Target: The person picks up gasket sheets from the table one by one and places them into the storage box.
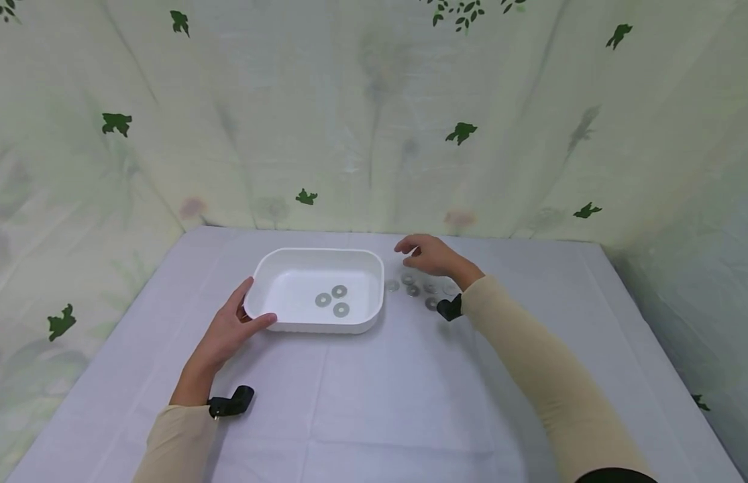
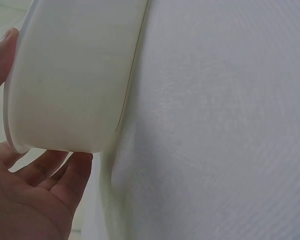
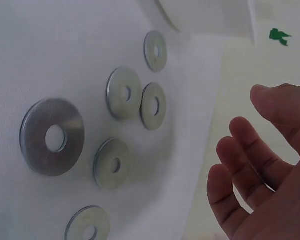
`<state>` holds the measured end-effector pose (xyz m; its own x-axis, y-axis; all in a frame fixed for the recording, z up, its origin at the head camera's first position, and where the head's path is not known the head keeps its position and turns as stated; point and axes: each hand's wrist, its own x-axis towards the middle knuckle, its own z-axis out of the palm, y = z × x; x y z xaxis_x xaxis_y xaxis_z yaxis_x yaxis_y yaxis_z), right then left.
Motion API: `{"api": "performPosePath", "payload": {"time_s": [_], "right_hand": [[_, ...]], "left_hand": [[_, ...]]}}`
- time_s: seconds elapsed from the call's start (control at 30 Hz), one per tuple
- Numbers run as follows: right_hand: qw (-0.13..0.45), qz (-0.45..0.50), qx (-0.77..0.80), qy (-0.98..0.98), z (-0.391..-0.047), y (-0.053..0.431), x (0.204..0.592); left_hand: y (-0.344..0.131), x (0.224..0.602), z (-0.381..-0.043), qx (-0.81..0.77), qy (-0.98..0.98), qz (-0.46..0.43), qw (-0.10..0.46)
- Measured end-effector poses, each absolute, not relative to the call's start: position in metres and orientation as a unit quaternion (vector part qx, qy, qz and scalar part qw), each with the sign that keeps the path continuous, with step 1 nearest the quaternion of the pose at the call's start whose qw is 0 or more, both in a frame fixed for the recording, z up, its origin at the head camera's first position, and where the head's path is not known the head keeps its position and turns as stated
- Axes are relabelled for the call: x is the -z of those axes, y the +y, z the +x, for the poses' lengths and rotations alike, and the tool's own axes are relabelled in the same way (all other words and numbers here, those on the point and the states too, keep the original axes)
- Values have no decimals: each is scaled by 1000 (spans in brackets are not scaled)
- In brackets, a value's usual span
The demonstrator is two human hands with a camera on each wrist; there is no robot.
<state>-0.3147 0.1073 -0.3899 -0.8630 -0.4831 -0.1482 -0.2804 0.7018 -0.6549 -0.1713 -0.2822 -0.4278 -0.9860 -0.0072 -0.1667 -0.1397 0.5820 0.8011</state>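
Observation:
A white plastic tray (image 1: 319,327) stands on the table, and three flat metal washers (image 1: 341,309) lie inside it. My left hand (image 1: 233,329) grips the tray's left end, thumb at the front rim and fingers against the end wall; the left wrist view shows those fingers (image 2: 72,180) touching the tray wall (image 2: 75,85). To the right of the tray, several more washers (image 3: 52,137) lie loose on the cloth, two of them touching. Above and behind them my right hand (image 1: 431,255) hovers with fingers (image 3: 255,155) loosely bent, holding nothing.
A white cloth (image 1: 374,409) covers the table. Behind it and at both sides hang pale curtains (image 1: 374,134) with green leaf shapes. A black wrist camera (image 1: 231,401) is strapped on the left wrist, another camera (image 1: 449,308) on the right.

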Motion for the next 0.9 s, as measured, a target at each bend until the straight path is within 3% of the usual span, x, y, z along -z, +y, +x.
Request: {"api": "performPosePath", "payload": {"time_s": [0.6, 0.9], "right_hand": [[175, -147, 278, 933, -322, 113, 433], [150, -174, 187, 955, -317, 104, 433]], "left_hand": [[-282, 430, -173, -460, 884, -39, 76], [-283, 431, -170, -464, 882, -37, 72]]}}
